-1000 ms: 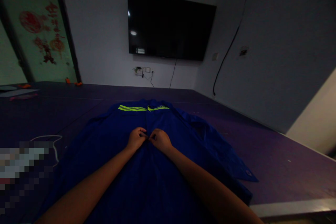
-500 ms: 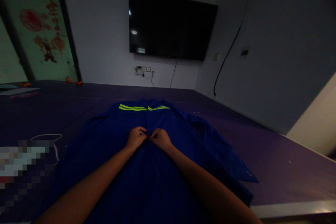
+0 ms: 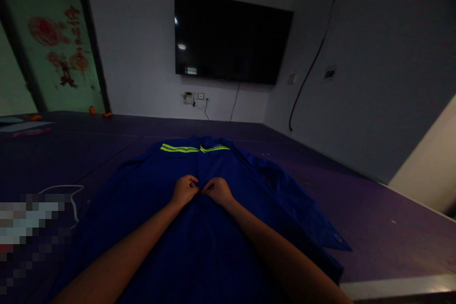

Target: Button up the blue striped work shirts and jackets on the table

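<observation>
A blue work jacket [image 3: 235, 218] with yellow-green reflective strips across the chest lies spread out before me, its collar end away from me. My left hand [image 3: 185, 190] is closed in a pinch at the jacket's front placket, below the strips. Close beside it, my right hand [image 3: 218, 191] pinches the same front edge from the other side. The fingertips of both hands nearly meet. Whatever small fastening lies between them is too dark to make out. One sleeve [image 3: 320, 228] stretches out to the right, with a round button at its cuff.
The jacket rests on a wide purple surface [image 3: 377, 228] with a pale front edge at lower right. A white cable [image 3: 73, 199] and a blurred-out patch are at left. A television [image 3: 231, 38] hangs on the far wall; a black cable [image 3: 313, 61] dangles at right.
Both hands stay at the same spot on the placket, with only slight finger movement. The whole view has shifted slightly.
</observation>
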Available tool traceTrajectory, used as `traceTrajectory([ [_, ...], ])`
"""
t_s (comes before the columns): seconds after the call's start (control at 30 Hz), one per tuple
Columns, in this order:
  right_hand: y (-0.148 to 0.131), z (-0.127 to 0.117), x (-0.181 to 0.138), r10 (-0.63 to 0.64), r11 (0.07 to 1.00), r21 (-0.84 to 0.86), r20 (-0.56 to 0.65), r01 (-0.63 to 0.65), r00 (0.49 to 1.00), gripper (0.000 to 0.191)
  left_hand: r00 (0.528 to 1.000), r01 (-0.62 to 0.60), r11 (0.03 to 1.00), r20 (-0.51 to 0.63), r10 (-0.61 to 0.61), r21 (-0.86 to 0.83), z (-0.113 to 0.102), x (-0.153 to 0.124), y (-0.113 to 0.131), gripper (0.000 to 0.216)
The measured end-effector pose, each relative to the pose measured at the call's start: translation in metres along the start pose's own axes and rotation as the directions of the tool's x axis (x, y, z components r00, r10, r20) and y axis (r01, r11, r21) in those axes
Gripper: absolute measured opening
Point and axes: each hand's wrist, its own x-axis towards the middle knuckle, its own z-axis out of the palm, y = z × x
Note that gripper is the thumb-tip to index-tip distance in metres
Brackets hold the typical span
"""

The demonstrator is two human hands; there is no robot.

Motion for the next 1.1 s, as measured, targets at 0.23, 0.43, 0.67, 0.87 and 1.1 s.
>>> traceTrajectory([
  [0.23, -0.005, -0.002, -0.004, -0.118, 0.992, -0.052, -0.03, 0.116, 0.993, 0.013, 0.999, -0.033, 0.997, 0.021, 0.035, -0.064, 0.001, 0.0, -0.005, 0.022],
  [0.43, -0.009, -0.005, -0.006, -0.196, 0.957, -0.21, 0.04, 0.2, 0.98, 0.013, 0.999, -0.038, 0.997, 0.011, 0.039, -0.073, 0.001, 0.0, -0.005, 0.021],
  [0.67, -0.013, -0.013, -0.008, -0.285, 0.9, -0.306, 0.124, 0.31, 0.95, 0.014, 0.999, -0.044, 0.997, 0.004, 0.045, -0.064, 0.001, 0.0, -0.005, 0.018],
  [0.87, -0.012, -0.015, -0.007, -0.29, 0.888, -0.332, 0.135, 0.319, 0.948, 0.011, 0.999, -0.047, 0.998, -0.004, 0.047, -0.043, 0.001, 0.0, -0.004, 0.017],
  [1.1, -0.006, -0.018, -0.002, -0.254, 0.92, -0.267, 0.153, 0.288, 0.955, 0.011, 1.0, -0.017, 1.0, 0.003, 0.017, -0.016, 0.002, -0.001, -0.002, 0.019],
])
